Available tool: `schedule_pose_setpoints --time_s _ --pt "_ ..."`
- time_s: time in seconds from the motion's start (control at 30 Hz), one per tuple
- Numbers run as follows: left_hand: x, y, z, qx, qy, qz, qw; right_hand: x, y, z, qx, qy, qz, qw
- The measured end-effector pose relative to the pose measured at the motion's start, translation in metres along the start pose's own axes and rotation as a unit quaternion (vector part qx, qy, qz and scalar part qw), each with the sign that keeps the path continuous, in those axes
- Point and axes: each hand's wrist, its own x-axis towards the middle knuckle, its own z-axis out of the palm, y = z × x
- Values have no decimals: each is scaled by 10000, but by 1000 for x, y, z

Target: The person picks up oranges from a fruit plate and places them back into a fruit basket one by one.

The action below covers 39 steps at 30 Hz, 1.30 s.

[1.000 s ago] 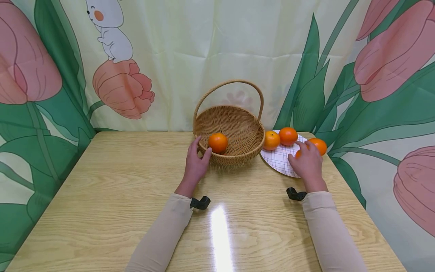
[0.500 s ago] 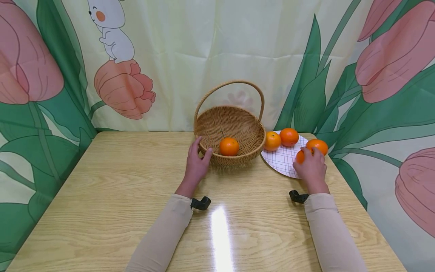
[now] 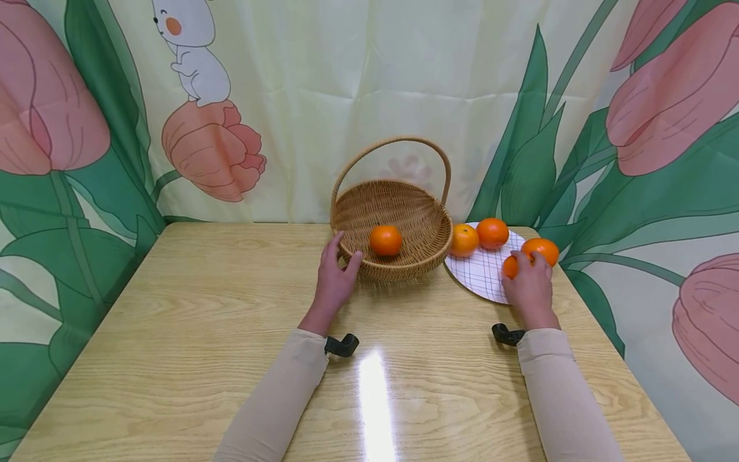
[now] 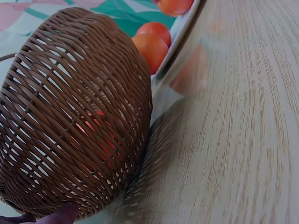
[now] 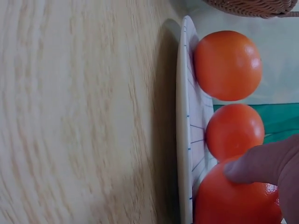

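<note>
My left hand (image 3: 336, 276) holds the left front rim of a wicker basket (image 3: 424, 218) with a tall arched handle. Inside the basket lies one orange (image 3: 385, 240); its colour shows through the weave in the left wrist view. On the right, my right hand (image 3: 531, 289) grips an orange (image 3: 510, 267) at the front of a white checked plate (image 3: 479, 277). In the right wrist view the thumb (image 5: 252, 165) presses on that orange's side (image 5: 233, 200). Several more oranges (image 3: 493, 233) sit on the plate, one of them (image 3: 540, 250) just behind my right fingers.
The plate stands close to the basket's right side, near the table's back right corner. Behind the wooden table (image 3: 231, 308) hangs a curtain (image 3: 300, 115) printed with tulips and a white animal. A black wrist camera (image 3: 342, 345) is strapped on each arm.
The orange in the basket has rolled right from the left rim and settled near the middle. My right hand has moved slightly right and closed around an orange. My left hand stays at the rim.
</note>
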Motion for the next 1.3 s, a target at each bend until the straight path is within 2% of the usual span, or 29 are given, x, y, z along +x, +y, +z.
schedule_pose_setpoints --time_s 0.33,0.8,1.3 --pt "-1 -2 2 208 28 104 9997 -5 -13 -7 193 34 -215 9996" --pt "0 -2 2 197 95 189 9996 -7 -47 -26 524 550 -758 9942" --pt "1 -2 2 128 99 114 9998 -11 -85 -41 1171 895 -1388 9793"
